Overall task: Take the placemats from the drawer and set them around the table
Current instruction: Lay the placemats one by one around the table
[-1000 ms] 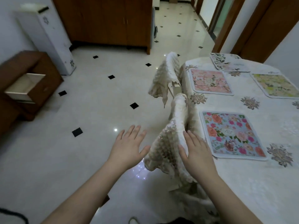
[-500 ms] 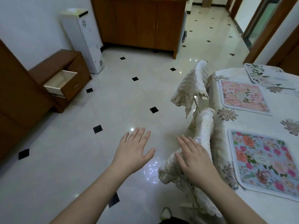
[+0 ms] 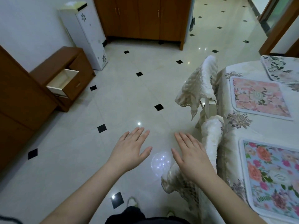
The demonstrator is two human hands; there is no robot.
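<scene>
My left hand (image 3: pixel 130 150) and my right hand (image 3: pixel 190 155) are both held out flat, palms down, fingers spread, holding nothing. They hover over the floor, left of the table (image 3: pixel 229 143) with its cream cloth. Three floral placemats lie on the table: a blue one (image 3: pixel 271 177) nearest me, a pink one (image 3: pixel 258 96) behind it, and a white leafy one (image 3: pixel 279 68) at the far edge. The open drawer (image 3: pixel 63 82) of a low brown cabinet stands at the left; its inside looks pale and bare.
Two chairs with cream lace covers, a near chair (image 3: pixel 208 143) and a far chair (image 3: pixel 202 83), are pushed against the table's left side. A white floor unit (image 3: pixel 87 33) and a brown sideboard (image 3: pixel 142 18) stand along the far wall. My shoes show at the bottom edge.
The view has swung left, away from the table toward the cabinet. My right hand has come off the near chair's cover. Both hands stay open and flat.
</scene>
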